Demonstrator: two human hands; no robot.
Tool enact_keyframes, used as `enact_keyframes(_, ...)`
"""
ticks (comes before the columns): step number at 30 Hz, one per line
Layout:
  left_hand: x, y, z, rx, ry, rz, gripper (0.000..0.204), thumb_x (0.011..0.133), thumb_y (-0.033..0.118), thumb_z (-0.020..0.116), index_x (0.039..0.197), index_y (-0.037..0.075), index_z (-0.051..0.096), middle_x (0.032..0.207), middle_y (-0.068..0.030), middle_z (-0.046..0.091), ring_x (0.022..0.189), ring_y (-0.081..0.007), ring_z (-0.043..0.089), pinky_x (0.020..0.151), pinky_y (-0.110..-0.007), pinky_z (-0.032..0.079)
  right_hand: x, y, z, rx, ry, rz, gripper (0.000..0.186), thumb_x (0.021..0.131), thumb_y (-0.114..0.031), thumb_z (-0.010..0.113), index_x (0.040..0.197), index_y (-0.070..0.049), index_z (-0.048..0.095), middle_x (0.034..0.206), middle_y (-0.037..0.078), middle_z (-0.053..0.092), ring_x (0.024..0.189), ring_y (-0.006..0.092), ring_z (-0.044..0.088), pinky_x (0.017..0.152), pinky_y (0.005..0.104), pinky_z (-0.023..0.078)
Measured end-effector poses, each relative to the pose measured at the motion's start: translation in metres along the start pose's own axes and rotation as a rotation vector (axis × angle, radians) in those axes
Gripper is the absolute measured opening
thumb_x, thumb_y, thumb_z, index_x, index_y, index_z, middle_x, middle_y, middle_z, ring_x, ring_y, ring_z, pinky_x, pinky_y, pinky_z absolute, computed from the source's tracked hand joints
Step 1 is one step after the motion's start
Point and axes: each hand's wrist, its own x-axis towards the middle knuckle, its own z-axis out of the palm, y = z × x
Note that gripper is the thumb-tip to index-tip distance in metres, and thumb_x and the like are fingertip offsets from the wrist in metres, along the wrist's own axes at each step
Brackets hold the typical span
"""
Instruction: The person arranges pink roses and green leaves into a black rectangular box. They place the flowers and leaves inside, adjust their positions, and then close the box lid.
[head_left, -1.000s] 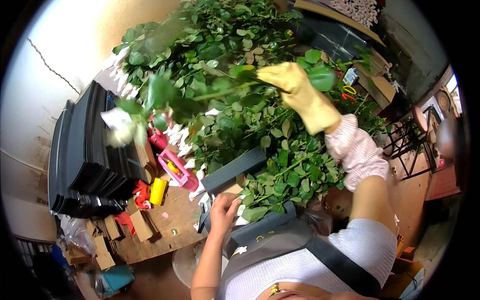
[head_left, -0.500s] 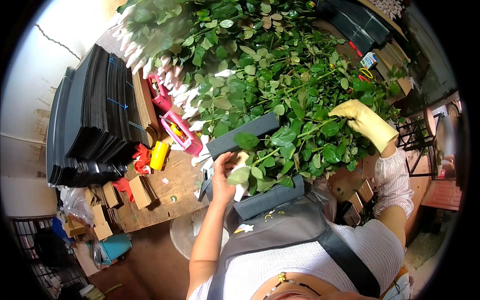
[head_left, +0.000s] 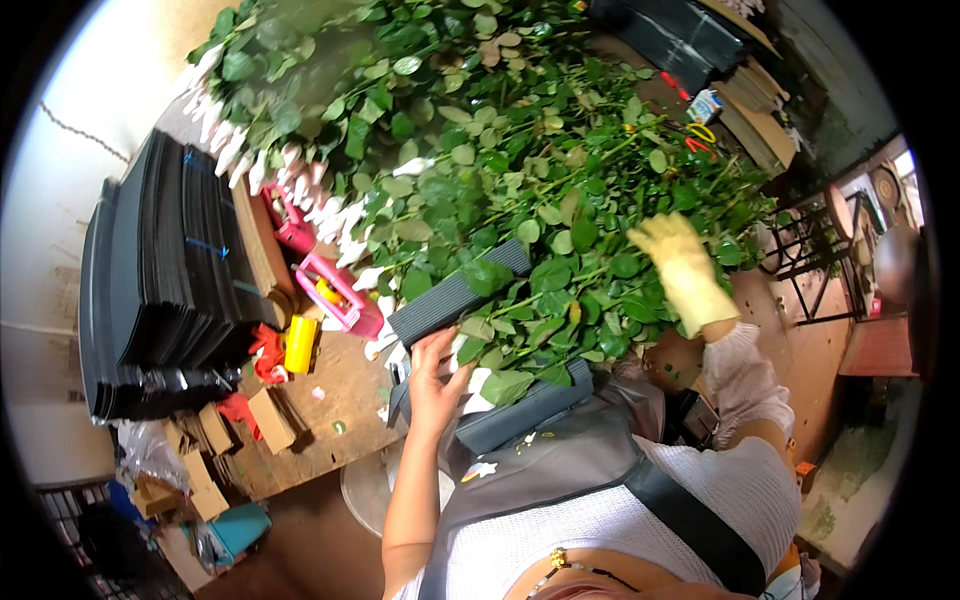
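A bundle of leafy rose stems point(head_left: 555, 305) lies in a dark corrugated wrapper point(head_left: 455, 300), whose sides rise on both sides of it. My bare left hand point(head_left: 437, 375) is at the bundle's left end, fingertips against the wrapper's far side and thumb apart, beside pale flower heads point(head_left: 477, 388) partly hidden by leaves. My right hand point(head_left: 678, 265), in a yellow rubber glove, lies over the stem ends at the right, fingers stretched out. A big heap of similar leafy stems point(head_left: 480, 130) fills the table beyond, with white-sleeved flower heads point(head_left: 232, 150) along its left edge.
Stacked dark sheets point(head_left: 165, 260) stand at the left of the wooden table point(head_left: 350, 420). Nearby are a pink tape dispenser point(head_left: 340, 298), a yellow roll point(head_left: 301, 344) and folded cardboard pieces point(head_left: 272, 420). Yellow-handled scissors point(head_left: 700, 135) lie far right. A stool point(head_left: 825, 245) stands beyond.
My right hand has moved left and opened from its bent grip at a stem, now flat over the leaves. My left hand remains by the flower heads. The whole view has shifted slightly.
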Motion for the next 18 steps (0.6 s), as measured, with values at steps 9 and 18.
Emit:
enact_keyframes(9,-0.002,-0.002,0.0,-0.001,-0.005,-0.008,0.056,0.084,0.005,0.079,0.136,0.004,0.06,0.131,-0.0127,0.058,0.121,-0.0255,0.059,0.104,-0.036,0.048,0.07,-0.025,-0.114,0.217,0.068,-0.053,0.033,0.089,-0.007,0.057,0.119,-0.006,0.071,0.112,0.017,0.073,0.106,0.0336,0.068,0.096,0.0444,0.056)
enact_keyframes(18,0.003,-0.004,0.002,-0.002,-0.058,-0.049,0.057,0.087,0.007,0.077,0.14,0.004,0.056,0.133,-0.0128,0.052,0.12,-0.027,0.06,0.097,-0.037,0.055,0.238,-0.159,-0.034,-0.083,-0.309,-0.268,0.037,0.085,-0.017,0.071,0.121,-0.011,0.075,0.127,0.009,0.07,0.113,0.0271,0.069,0.115,0.0495,0.042)
